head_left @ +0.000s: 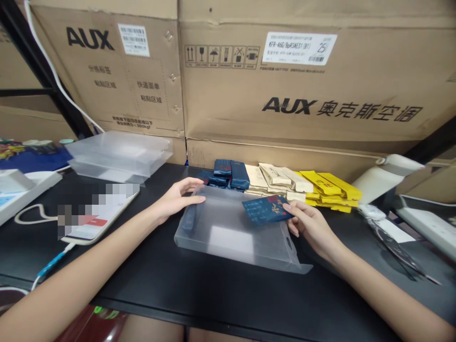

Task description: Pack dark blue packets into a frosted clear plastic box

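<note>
1. Bare forearms come in from the bottom corners over the black table [228, 294], whose front edge runs across just below them; a wide strip of bare tabletop lies between that edge and the clear plastic box [235, 232].
2. That box lies flat mid-table, long axis running left to right, its open flap toward the right.
3. Her left hand [176, 199] rests on the box's far left corner, fingers spread flat on it, gripping nothing.
4. Right hand [308, 221] pinches a dark blue packet [267, 209] between thumb and fingers at the box's right end; the packet lies slightly tilted, long axis left to right, pointing into the box. Its gold print is too small to read.
5. Behind lie rows of blue packets [228, 173], cream packets [278, 180] and yellow packets [329, 190], hard against the cardboard cartons [302, 80].
6. Cartons read "AUX"; one label seems to say "KFR-46G".
7. Left, stacked clear boxes [119, 154] and a phone [99, 216] crowd the table.
</note>
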Motion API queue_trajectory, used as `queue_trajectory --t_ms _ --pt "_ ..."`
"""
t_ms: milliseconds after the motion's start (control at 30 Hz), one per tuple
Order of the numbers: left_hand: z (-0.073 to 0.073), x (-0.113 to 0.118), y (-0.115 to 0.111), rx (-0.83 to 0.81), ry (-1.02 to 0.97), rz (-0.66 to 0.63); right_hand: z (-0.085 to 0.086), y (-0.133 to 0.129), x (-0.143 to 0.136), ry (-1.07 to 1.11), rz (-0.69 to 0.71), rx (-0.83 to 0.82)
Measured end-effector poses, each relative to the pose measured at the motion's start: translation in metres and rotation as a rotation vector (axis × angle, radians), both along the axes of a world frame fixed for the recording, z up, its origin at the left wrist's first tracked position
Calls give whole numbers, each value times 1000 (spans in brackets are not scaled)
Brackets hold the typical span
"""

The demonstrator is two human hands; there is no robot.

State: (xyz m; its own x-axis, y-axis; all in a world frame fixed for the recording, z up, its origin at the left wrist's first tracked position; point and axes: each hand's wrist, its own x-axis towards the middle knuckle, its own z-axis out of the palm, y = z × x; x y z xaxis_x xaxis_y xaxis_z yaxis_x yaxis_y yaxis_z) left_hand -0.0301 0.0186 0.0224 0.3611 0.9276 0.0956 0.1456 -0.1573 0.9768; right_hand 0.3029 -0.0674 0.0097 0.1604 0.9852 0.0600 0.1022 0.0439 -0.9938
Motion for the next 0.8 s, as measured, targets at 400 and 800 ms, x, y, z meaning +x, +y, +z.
queue_trajectory --t_ms 400,800 --pt "-1 2 -1 -5 -1 -34 8 -13 1 -629 88 520" --pt "-3 -1 5 -51 -35 101 5 -9 2 -345 -211 557"
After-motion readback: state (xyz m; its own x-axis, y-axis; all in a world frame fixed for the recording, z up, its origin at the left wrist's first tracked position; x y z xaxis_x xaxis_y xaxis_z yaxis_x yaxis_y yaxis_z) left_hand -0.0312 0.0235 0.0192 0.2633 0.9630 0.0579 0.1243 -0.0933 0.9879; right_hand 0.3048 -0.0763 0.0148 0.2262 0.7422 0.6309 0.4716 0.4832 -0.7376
